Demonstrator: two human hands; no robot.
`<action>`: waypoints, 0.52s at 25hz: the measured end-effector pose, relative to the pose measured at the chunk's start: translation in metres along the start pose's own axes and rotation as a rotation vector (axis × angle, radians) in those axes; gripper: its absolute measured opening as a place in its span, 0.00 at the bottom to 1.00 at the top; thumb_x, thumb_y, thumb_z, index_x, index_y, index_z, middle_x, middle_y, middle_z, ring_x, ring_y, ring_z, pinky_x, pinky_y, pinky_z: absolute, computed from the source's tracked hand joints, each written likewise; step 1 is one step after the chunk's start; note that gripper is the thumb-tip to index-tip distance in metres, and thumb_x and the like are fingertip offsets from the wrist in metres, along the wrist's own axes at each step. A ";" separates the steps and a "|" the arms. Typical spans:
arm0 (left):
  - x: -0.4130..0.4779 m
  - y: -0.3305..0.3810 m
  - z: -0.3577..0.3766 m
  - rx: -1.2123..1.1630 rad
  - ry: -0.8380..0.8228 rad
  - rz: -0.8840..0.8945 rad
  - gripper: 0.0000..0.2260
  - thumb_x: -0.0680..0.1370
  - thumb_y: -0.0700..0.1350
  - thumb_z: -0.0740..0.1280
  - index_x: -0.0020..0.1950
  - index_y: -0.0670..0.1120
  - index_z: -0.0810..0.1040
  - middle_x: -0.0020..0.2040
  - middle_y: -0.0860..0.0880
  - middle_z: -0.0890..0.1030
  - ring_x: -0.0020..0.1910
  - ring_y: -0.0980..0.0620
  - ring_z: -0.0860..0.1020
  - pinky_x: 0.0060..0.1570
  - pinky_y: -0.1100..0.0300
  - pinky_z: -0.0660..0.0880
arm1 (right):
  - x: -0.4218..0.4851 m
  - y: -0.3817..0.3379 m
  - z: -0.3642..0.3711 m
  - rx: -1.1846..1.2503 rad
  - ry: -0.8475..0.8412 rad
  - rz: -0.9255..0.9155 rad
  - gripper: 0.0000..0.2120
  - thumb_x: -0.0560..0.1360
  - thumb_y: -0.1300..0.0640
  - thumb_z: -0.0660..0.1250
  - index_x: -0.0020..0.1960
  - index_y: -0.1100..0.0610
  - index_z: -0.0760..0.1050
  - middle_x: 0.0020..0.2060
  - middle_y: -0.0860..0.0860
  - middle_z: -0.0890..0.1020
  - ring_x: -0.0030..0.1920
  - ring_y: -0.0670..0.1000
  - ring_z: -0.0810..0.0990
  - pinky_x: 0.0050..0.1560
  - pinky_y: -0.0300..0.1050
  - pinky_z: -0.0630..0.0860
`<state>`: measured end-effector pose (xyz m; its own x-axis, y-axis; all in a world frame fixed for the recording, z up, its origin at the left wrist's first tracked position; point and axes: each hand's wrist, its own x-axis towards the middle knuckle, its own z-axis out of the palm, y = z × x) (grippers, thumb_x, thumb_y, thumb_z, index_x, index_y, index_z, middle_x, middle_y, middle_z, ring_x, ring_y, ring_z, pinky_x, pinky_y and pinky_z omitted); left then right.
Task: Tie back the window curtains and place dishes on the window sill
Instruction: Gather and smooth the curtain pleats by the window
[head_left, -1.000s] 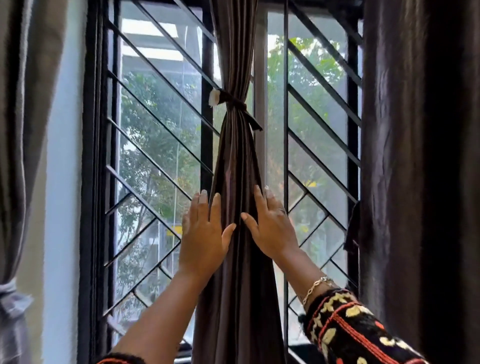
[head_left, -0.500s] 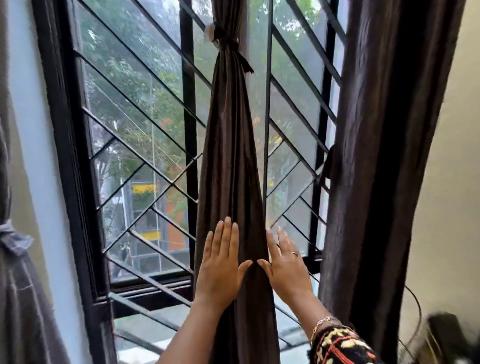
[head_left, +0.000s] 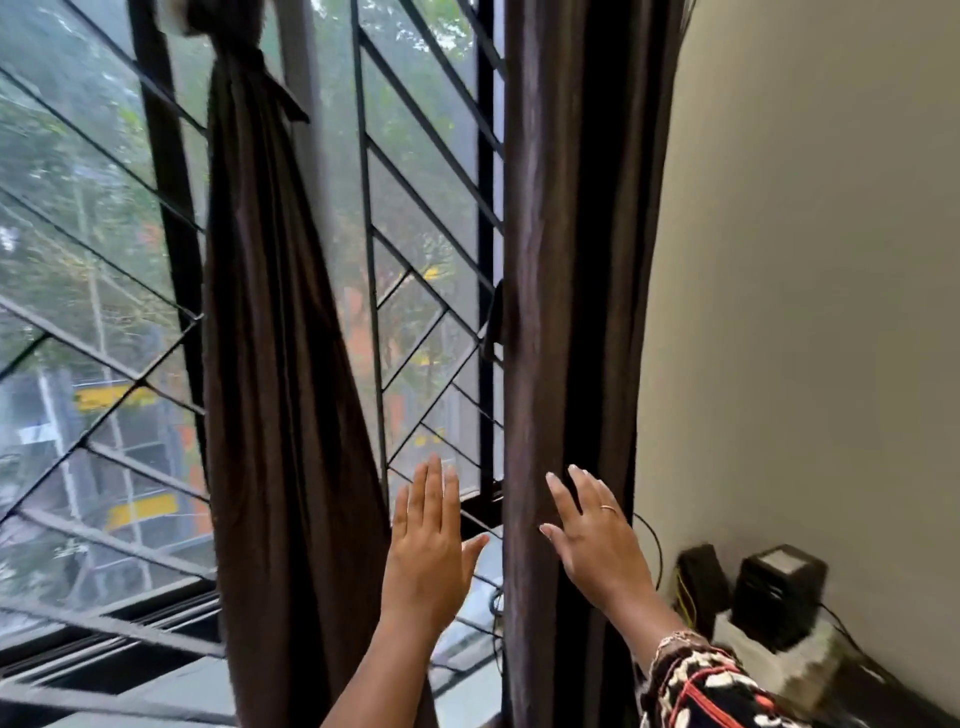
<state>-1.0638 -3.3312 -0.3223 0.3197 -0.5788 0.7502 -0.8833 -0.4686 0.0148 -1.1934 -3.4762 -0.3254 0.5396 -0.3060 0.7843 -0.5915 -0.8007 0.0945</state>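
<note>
A dark brown middle curtain (head_left: 270, 332) hangs gathered, bound near the top by a tie-back (head_left: 249, 62). A second brown curtain (head_left: 566, 260) hangs loose at the window's right edge. My left hand (head_left: 428, 551) is open with flat fingers in the gap between the two curtains, touching neither. My right hand (head_left: 597, 535) is open, its fingers resting on the front of the loose right curtain. The window sill (head_left: 171, 691) shows pale at the bottom left. No dishes are in view.
A black metal grille (head_left: 421, 218) covers the window panes. Right of the loose curtain is a beige wall (head_left: 805, 312). Two small black boxes (head_left: 774, 592) with cables sit on a surface at the lower right.
Both hands have left the tied middle curtain and moved right; the right hand now touches the loose right curtain. The view has swung right and down.
</note>
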 end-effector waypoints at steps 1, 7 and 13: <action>0.009 0.010 0.008 -0.020 0.005 0.010 0.34 0.78 0.61 0.42 0.70 0.36 0.64 0.72 0.38 0.62 0.74 0.51 0.36 0.70 0.49 0.44 | 0.005 0.015 0.002 -0.004 0.023 0.006 0.29 0.60 0.51 0.79 0.58 0.59 0.78 0.53 0.61 0.80 0.53 0.60 0.81 0.52 0.53 0.78; 0.089 0.065 0.049 -0.067 0.072 0.051 0.33 0.77 0.61 0.46 0.67 0.36 0.69 0.69 0.37 0.67 0.74 0.52 0.36 0.69 0.53 0.46 | 0.058 0.107 0.022 -0.023 0.111 -0.006 0.26 0.63 0.49 0.77 0.58 0.57 0.78 0.53 0.58 0.81 0.51 0.57 0.82 0.49 0.47 0.80; 0.166 0.095 0.059 0.102 0.210 0.074 0.30 0.78 0.59 0.50 0.65 0.37 0.73 0.66 0.36 0.71 0.69 0.41 0.63 0.68 0.50 0.49 | 0.127 0.173 0.038 0.024 0.204 -0.052 0.23 0.67 0.48 0.73 0.60 0.54 0.77 0.54 0.55 0.81 0.52 0.54 0.82 0.47 0.43 0.79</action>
<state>-1.0745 -3.5114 -0.2350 0.1677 -0.4675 0.8679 -0.8589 -0.5015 -0.1041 -1.2042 -3.6735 -0.2326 0.4350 -0.1557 0.8869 -0.5505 -0.8254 0.1251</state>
